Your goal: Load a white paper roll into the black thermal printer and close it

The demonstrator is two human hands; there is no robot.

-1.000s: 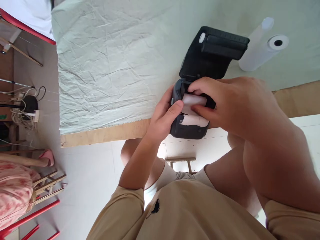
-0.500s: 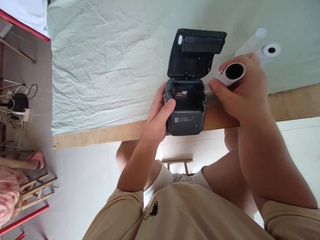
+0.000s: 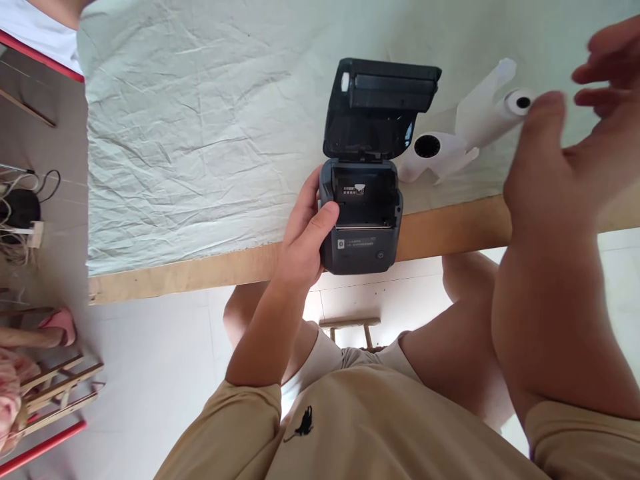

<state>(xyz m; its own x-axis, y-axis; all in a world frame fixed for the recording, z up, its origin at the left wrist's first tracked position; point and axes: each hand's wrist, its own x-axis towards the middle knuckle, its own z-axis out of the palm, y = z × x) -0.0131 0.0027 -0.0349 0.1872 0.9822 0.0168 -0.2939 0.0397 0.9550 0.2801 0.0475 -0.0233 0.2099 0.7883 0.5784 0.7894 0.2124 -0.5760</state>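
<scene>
My left hand (image 3: 307,230) grips a dark portable label printer (image 3: 360,253) by its left side, thumb over the rim of the paper bay. The printer's lid (image 3: 377,110) stands raised, and the bay inside holds no roll. To its right a white paper roll (image 3: 407,160) with a wide black core stands on the cloth, its loose end trailing right. Behind that lies another white roll (image 3: 500,117) with a narrow black core, and a strip of paper (image 3: 483,93) sticks up beside it. My right hand (image 3: 575,143), partly blurred, is raised at the right with fingers apart, holding nothing.
A pale green wrinkled cloth (image 3: 210,133) covers the table, whose wooden edge (image 3: 190,270) faces me. Part of another person's arm (image 3: 63,10) shows at the top left corner. Cables (image 3: 20,220), a wooden stool (image 3: 60,387) and a person's foot in a pink shoe (image 3: 60,323) are at the left.
My right hand has let go of the wide-core paper roll, leaving it on the cloth, and has moved away to the right. My left hand still holds the printer.
</scene>
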